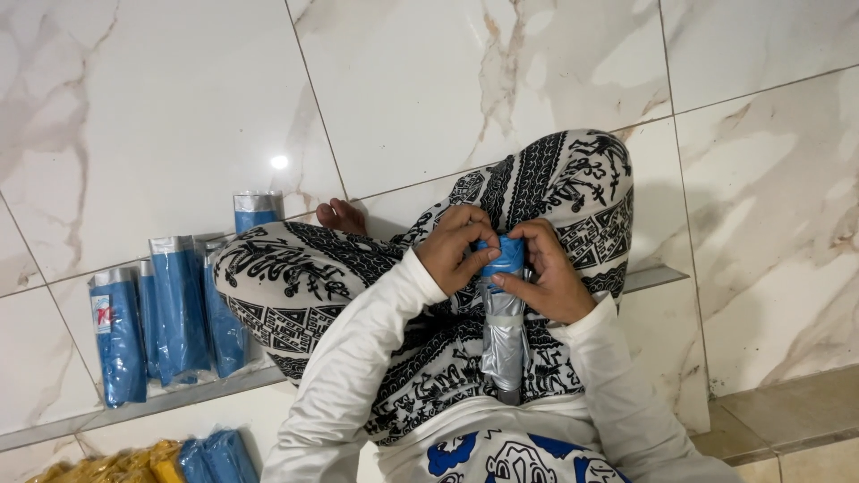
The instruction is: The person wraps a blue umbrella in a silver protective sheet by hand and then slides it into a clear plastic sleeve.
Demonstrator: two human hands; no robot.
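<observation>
I sit cross-legged on a marble floor in black-and-white patterned trousers. A folded silver and blue umbrella (503,333) stands upright in my lap. My left hand (456,247) grips its blue top from the left, fingers curled over the fabric. My right hand (548,273) holds the same top from the right, thumb and fingers pinching the blue cloth. Both hands touch the umbrella near its upper end; its lower end rests between my legs.
Several blue and silver sleeved umbrellas (175,309) stand in a row on the floor to my left, one more (257,211) behind my knee. Blue packs (215,456) and yellow packs (125,465) lie at the bottom left. A raised floor step (787,411) runs at the right.
</observation>
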